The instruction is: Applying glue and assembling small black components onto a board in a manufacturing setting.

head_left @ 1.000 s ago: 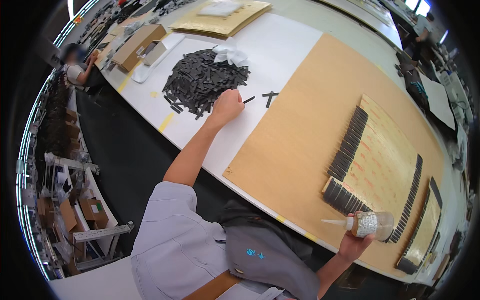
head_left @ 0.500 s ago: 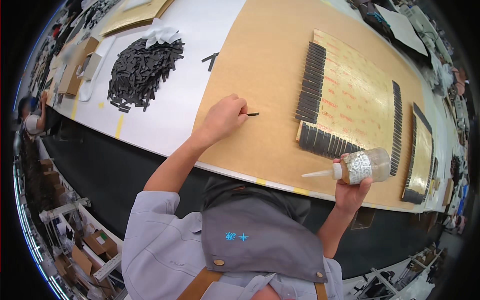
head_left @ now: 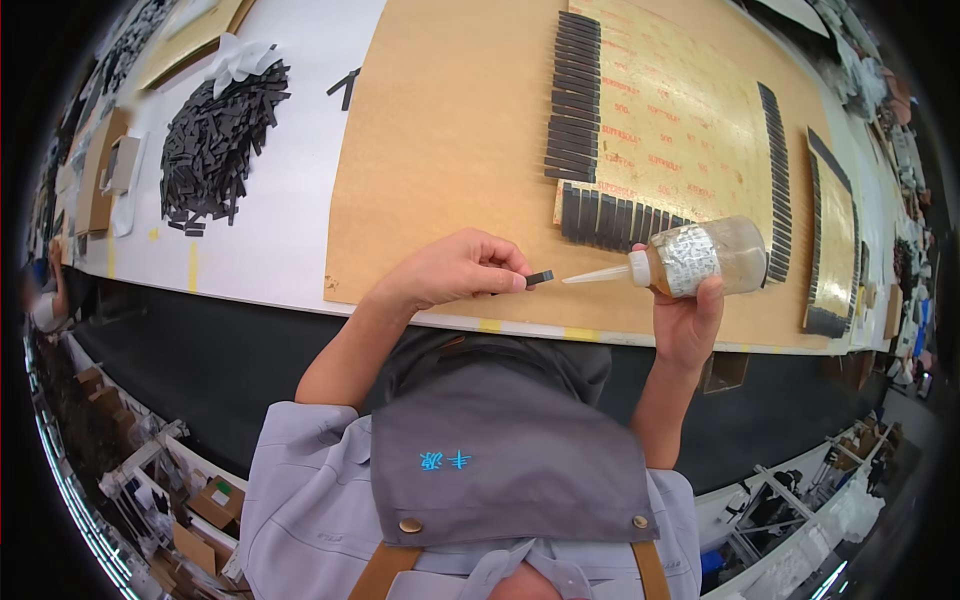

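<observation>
- The left hand (head_left: 465, 268) is pinching a small black strip (head_left: 541, 278) between thumb and fingertips, its grip narrow; the strip's free end is pointing right, above the brown sheet (head_left: 450, 130) close to the table's near edge.
- The right hand (head_left: 688, 310) is wrapping around a see-through squeeze bottle (head_left: 742, 255), which is lying nearly level in the grip, its pale nozzle (head_left: 597, 273) pointing left; the nozzle tip is standing just beside the strip, apart from it.
- The bottle is hiding the near right corner of a yellowish board (head_left: 690, 110) from view.
- This board, bearing red print, is resting on the brown sheet; black strips are lining its left edge (head_left: 573, 100), its near edge (head_left: 620, 215) and its right edge (head_left: 775, 180).
- A second, narrower-looking board (head_left: 832, 235) with dark borders is lying farther right, toward the table's right end.
- A heap of loose black strips (head_left: 215, 150) is covering part of the white table (head_left: 285, 235) to the left of the brown sheet, a crumpled white piece (head_left: 240, 62) resting at its far side.
- A few stray strips (head_left: 345, 90) are lying beside the brown sheet's left edge.
- A cardboard box (head_left: 100, 175) is standing near the table's left edge.
</observation>
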Available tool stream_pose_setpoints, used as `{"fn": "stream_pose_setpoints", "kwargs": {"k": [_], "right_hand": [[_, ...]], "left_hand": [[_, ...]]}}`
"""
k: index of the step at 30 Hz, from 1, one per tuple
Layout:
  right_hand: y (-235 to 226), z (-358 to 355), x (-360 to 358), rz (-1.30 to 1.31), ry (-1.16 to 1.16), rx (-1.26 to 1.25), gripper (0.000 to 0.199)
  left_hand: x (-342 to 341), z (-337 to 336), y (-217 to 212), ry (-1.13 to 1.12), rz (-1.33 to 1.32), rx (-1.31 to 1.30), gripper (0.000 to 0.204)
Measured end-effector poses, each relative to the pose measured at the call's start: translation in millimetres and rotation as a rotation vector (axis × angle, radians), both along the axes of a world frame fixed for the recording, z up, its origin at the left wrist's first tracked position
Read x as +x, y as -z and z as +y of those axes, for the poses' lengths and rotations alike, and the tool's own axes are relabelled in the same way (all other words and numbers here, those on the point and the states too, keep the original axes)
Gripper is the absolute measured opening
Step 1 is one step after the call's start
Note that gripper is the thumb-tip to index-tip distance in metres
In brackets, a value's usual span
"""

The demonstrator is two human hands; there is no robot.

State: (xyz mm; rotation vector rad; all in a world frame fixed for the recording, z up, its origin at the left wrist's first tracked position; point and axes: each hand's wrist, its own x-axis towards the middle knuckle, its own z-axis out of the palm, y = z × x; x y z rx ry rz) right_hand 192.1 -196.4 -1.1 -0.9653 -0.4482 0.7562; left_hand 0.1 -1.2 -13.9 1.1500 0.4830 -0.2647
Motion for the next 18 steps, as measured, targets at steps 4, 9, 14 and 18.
{"fn": "stream_pose_setpoints", "kwargs": {"k": [4, 9, 14, 18], "right_hand": [[2.8, 1.3, 0.2, -0.004, -0.028, -0.001, 0.059], [4.0, -0.7, 0.1, 0.024, -0.038, -0.006, 0.057], [0.6, 0.6, -3.6, 0.001, -0.037, -0.018, 0.057], [-2.9, 3.4, -7.2, 0.033, -0.017, -0.037, 0.063]], "left_hand": [[0.5, -6.3, 2.2, 0.06, -0.053, 0.026, 0.014], [1.1, -9.9, -1.0, 0.041, -0.073, 0.025, 0.015], [0.5, -10.8, -3.6, 0.04, -0.066, 0.042, 0.015], [0.3, -11.4, -2.6, 0.035, -0.057, 0.059, 0.015]]}}
